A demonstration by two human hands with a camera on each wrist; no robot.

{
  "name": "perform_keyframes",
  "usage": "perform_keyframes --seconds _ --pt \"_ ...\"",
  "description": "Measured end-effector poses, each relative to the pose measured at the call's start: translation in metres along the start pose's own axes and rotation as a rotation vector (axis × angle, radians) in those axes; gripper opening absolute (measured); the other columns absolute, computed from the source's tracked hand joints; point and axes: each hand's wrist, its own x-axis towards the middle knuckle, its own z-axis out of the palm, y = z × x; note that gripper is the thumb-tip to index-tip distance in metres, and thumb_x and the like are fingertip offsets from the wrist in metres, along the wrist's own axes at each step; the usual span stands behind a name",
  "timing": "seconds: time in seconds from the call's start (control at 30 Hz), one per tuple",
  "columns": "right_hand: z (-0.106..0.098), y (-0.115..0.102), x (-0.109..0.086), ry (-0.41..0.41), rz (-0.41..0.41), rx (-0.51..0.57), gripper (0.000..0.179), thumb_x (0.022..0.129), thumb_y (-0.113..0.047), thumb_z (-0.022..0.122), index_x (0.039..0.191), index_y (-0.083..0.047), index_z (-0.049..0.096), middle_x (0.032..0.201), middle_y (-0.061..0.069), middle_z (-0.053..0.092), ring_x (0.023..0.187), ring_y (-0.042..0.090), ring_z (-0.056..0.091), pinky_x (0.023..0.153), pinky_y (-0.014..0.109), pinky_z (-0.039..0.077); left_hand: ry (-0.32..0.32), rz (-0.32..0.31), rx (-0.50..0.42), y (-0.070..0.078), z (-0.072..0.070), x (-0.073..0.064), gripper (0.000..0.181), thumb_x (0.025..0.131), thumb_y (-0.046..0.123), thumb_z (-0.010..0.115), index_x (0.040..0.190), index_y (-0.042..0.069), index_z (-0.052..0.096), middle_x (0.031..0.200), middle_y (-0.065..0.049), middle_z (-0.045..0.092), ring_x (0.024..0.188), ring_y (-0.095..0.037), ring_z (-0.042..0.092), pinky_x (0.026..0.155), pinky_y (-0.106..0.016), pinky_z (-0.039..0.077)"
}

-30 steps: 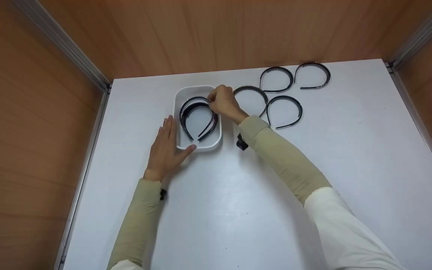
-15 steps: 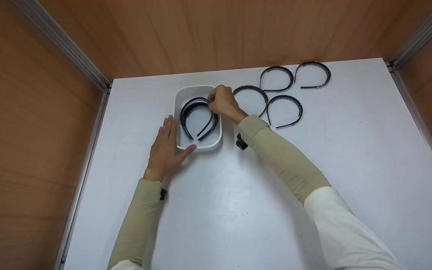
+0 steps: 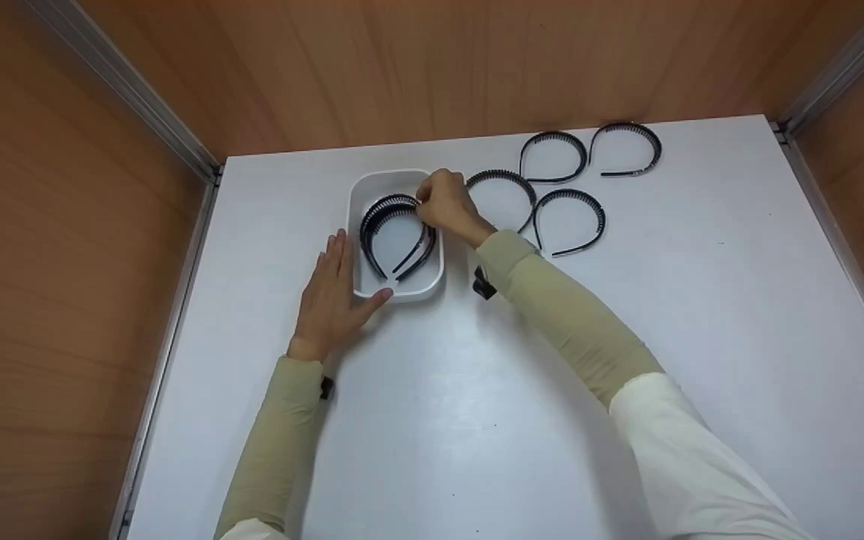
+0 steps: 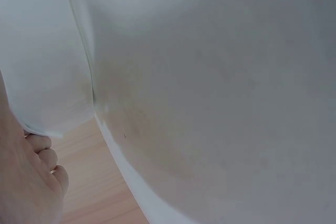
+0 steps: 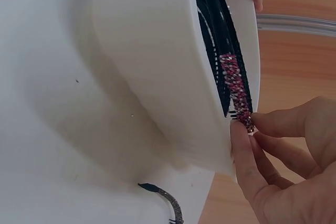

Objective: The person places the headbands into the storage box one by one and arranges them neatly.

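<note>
A white plastic container (image 3: 432,283) stands on the table with several black toothed headbands (image 3: 366,244) nested inside it. My left hand (image 3: 329,300) lies along its left wall with straight fingers, the thumb at the front corner. At the container's right rim, my right hand (image 3: 448,204) pinches a headband between thumb and fingers. The right wrist view shows this headband (image 5: 236,85) covered in pink and red glittery beads, pinched by the right hand (image 5: 289,156) beside the dark ones. In the left wrist view only part of the left hand (image 4: 31,182) shows.
On the white table (image 3: 552,375), several more headbands lie to the right of the container: one beside the right hand (image 3: 503,175), one farther right (image 3: 568,194), and a pair near the back edge (image 3: 653,142). Wooden panels (image 3: 439,67) enclose the table's back and sides.
The nested headbands in the container have shifted slightly and lie a little closer together. Both hands stay almost where they were.
</note>
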Motion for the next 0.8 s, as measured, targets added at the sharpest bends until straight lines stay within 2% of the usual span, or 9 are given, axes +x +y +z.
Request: perform_keyframes --seconds 0.1,0.3,0.8 --pt "-0.001 0.0 0.0 -0.003 0.011 0.004 0.031 0.087 0.004 0.071 0.116 0.006 0.079 0.117 0.018 0.077 0.107 0.025 0.068 0.094 0.037 0.062 0.002 0.0 -0.001 0.0 0.0 0.0 0.116 0.097 0.077 0.055 0.17 -0.001 0.01 0.18 -0.015 0.007 0.168 -0.028 0.006 0.137 -0.044 0.009" --pt "-0.003 0.001 -0.001 -0.002 0.013 -0.003 0.031 0.089 0.002 0.071 0.118 0.004 0.079 0.12 0.018 0.077 0.108 0.025 0.07 0.092 0.037 0.063 0.002 0.002 0.0 0.0 0.0 0.0 0.116 0.097 0.076 0.057 0.17 -0.001 0.009 0.18 -0.016 0.007 0.168 -0.029 0.006 0.137 -0.044 0.009" --pt "-0.026 0.015 -0.009 0.025 -0.039 0.01 0.026 0.093 -0.004 0.07 0.116 0.006 0.079 0.111 0.018 0.078 0.1 0.024 0.07 0.088 0.037 0.059 0.002 -0.003 0.01 0.001 0.001 0.002 0.117 0.096 0.077 0.058 0.17 0.0 0.011 0.18 -0.017 0.008 0.168 -0.031 0.008 0.137 -0.043 0.01"
